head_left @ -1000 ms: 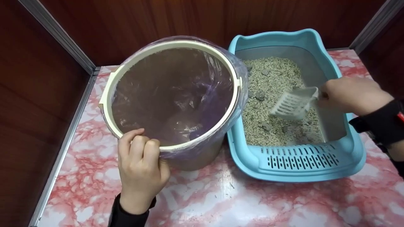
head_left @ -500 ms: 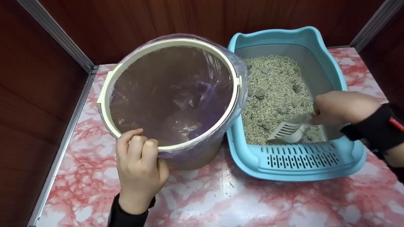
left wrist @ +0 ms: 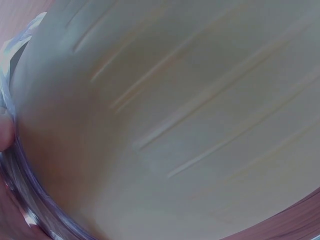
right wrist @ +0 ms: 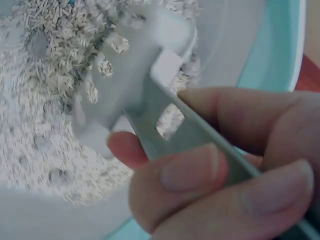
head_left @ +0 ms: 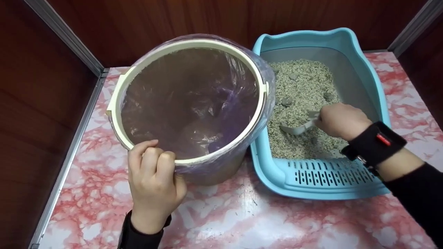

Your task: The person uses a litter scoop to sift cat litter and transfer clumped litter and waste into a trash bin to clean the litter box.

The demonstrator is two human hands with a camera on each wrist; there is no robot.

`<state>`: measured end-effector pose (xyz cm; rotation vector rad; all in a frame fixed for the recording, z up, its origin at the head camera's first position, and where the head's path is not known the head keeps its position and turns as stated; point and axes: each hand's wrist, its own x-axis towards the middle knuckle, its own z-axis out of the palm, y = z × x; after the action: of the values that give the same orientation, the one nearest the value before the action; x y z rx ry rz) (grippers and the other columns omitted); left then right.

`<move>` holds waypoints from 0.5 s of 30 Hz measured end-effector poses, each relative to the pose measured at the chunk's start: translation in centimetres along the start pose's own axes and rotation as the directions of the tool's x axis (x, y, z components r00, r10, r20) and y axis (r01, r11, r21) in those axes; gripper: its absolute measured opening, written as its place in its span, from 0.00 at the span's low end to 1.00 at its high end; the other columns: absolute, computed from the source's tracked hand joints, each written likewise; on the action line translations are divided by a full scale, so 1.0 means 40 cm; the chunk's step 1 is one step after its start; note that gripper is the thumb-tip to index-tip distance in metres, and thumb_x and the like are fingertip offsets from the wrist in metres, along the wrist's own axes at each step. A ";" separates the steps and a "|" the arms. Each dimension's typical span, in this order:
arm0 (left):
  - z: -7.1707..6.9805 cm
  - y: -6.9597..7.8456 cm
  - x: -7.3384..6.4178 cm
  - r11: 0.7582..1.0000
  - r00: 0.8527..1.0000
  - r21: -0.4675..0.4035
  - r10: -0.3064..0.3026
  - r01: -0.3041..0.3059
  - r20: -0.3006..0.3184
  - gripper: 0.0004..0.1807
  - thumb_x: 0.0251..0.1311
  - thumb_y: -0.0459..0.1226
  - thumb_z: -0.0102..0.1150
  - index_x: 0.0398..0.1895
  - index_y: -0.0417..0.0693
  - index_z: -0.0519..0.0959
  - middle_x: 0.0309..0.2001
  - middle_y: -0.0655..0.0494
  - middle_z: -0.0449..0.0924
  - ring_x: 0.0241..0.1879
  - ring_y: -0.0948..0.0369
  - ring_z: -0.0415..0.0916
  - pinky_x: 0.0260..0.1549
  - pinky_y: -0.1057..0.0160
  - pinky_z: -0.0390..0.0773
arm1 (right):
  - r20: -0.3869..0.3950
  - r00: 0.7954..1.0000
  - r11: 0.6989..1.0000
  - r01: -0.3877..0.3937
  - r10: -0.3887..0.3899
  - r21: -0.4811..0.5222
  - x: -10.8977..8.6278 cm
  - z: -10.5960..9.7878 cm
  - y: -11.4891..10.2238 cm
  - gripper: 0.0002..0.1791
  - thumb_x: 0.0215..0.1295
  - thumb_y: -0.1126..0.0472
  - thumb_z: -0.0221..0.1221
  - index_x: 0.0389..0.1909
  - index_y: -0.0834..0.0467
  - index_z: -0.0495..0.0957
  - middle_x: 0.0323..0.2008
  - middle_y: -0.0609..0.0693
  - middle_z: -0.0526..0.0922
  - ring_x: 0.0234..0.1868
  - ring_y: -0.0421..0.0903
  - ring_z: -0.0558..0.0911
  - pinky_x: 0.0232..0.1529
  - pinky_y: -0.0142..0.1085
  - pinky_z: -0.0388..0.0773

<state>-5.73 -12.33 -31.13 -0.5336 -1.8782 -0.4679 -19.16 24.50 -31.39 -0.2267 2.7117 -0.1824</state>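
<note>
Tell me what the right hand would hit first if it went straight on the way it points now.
Probably the litter: the right hand points forward and left across it, scoop leading. Beyond lies the left wall of the box; how deep the scoop sits is hard to judge.

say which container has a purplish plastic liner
The round, cream-rimmed bucket, gripped by the left hand: the liner overhangs its edge, while the blue plastic litter tray shows none.
</note>
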 end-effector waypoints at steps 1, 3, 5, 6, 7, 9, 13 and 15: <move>0.000 0.000 0.001 1.000 1.000 0.001 0.000 0.000 0.001 0.10 0.32 0.26 0.30 0.21 0.37 0.63 0.21 0.46 0.59 0.28 0.41 0.64 0.44 0.49 0.73 | -0.002 1.000 1.000 -0.014 0.014 0.019 0.009 0.004 0.000 0.17 0.68 0.52 0.52 0.24 0.58 0.74 0.21 0.53 0.71 0.19 0.47 0.68 0.17 0.39 0.69; 0.001 0.001 0.001 1.000 1.000 0.003 0.000 0.000 0.003 0.10 0.31 0.26 0.30 0.21 0.37 0.63 0.21 0.46 0.59 0.28 0.41 0.64 0.44 0.49 0.73 | -0.009 1.000 0.999 -0.028 0.028 0.043 0.026 0.011 0.001 0.17 0.69 0.52 0.52 0.24 0.59 0.75 0.22 0.54 0.71 0.21 0.49 0.69 0.18 0.41 0.70; 0.001 0.001 0.002 1.000 1.000 0.005 -0.002 0.002 0.004 0.10 0.31 0.26 0.30 0.21 0.37 0.63 0.21 0.46 0.59 0.28 0.40 0.64 0.44 0.49 0.73 | -0.017 0.999 0.998 -0.041 0.042 0.053 0.043 0.017 0.001 0.18 0.70 0.52 0.51 0.25 0.60 0.75 0.23 0.55 0.72 0.22 0.50 0.70 0.19 0.42 0.72; 0.001 0.001 0.002 1.000 1.000 0.006 -0.003 0.002 0.004 0.10 0.31 0.26 0.30 0.21 0.37 0.63 0.21 0.45 0.59 0.28 0.40 0.64 0.44 0.49 0.73 | -0.017 0.999 0.997 -0.049 0.050 0.054 0.051 0.019 0.002 0.18 0.70 0.52 0.51 0.25 0.60 0.74 0.23 0.56 0.73 0.22 0.51 0.71 0.20 0.43 0.73; 0.000 0.001 0.001 1.000 1.000 0.006 -0.003 0.003 0.005 0.10 0.31 0.26 0.30 0.21 0.37 0.63 0.21 0.45 0.59 0.28 0.40 0.64 0.43 0.48 0.73 | -0.017 0.998 0.997 -0.054 0.055 0.051 0.059 0.021 0.002 0.19 0.70 0.52 0.50 0.25 0.60 0.74 0.24 0.58 0.74 0.23 0.52 0.72 0.21 0.44 0.74; 0.000 0.000 0.001 1.000 1.000 0.007 -0.005 0.005 0.006 0.10 0.31 0.26 0.30 0.21 0.38 0.63 0.21 0.46 0.59 0.28 0.40 0.64 0.43 0.48 0.73 | -0.019 0.998 0.997 -0.066 0.067 0.045 0.074 0.026 0.002 0.20 0.71 0.51 0.49 0.25 0.61 0.73 0.26 0.60 0.74 0.24 0.54 0.73 0.22 0.46 0.75; 0.000 -0.001 -0.001 1.000 1.000 0.008 -0.008 0.007 0.007 0.10 0.32 0.26 0.31 0.22 0.38 0.63 0.21 0.46 0.59 0.28 0.41 0.64 0.44 0.48 0.72 | -0.055 0.995 0.996 -0.075 0.078 0.056 0.100 0.050 0.000 0.20 0.72 0.52 0.47 0.25 0.61 0.73 0.25 0.59 0.74 0.22 0.51 0.71 0.20 0.44 0.73; 0.000 -0.001 -0.003 1.000 1.000 0.009 -0.008 0.008 0.009 0.10 0.32 0.26 0.31 0.22 0.38 0.63 0.21 0.46 0.59 0.27 0.41 0.63 0.44 0.48 0.72 | -0.085 0.994 0.995 -0.068 0.074 0.069 0.112 0.069 0.001 0.20 0.72 0.53 0.47 0.23 0.61 0.72 0.21 0.56 0.71 0.19 0.49 0.69 0.17 0.41 0.71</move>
<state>-5.72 -12.37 -31.23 -0.5236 -1.8903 -0.4631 -22.08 23.45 -35.65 -0.1054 2.7903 -0.2667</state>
